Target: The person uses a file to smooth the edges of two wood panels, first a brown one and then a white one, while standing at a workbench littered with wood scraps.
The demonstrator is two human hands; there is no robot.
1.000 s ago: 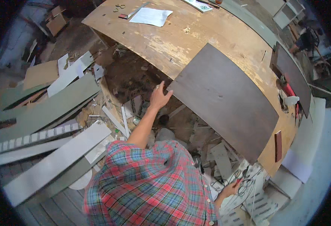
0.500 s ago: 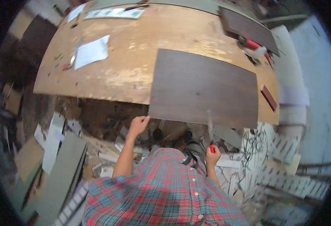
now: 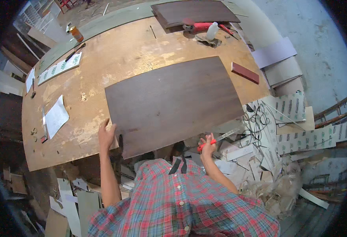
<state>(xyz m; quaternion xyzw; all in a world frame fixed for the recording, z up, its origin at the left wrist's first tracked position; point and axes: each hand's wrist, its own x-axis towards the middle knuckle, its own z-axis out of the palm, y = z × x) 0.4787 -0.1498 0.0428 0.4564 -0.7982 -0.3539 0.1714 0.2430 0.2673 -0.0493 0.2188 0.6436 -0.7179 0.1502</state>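
A dark brown wood-grain board (image 3: 173, 104) lies on the table, its near edge jutting past the table's front. My left hand (image 3: 107, 134) is at the board's left edge, thumb and fingers apart. The thumb is close to the edge; whether it touches cannot be made out. My right hand (image 3: 208, 146) is closed round the red handle of what looks like a flat file (image 3: 226, 135). Its long metal blade points up and right, just off the board's near edge, not visibly touching it.
Dark boards (image 3: 197, 14) are stacked at the far side, with a red power tool (image 3: 201, 27) and a white bottle (image 3: 212, 31) before them. A reddish-brown block (image 3: 245, 73) lies right of the board. Paper (image 3: 57, 116) lies left. Offcuts and black cable (image 3: 256, 122) litter the floor.
The view has turned, so the board appears tilted and further left. My left hand has gone from pinching the near-left corner to the left edge, fingers parted. The file remains in my right hand.
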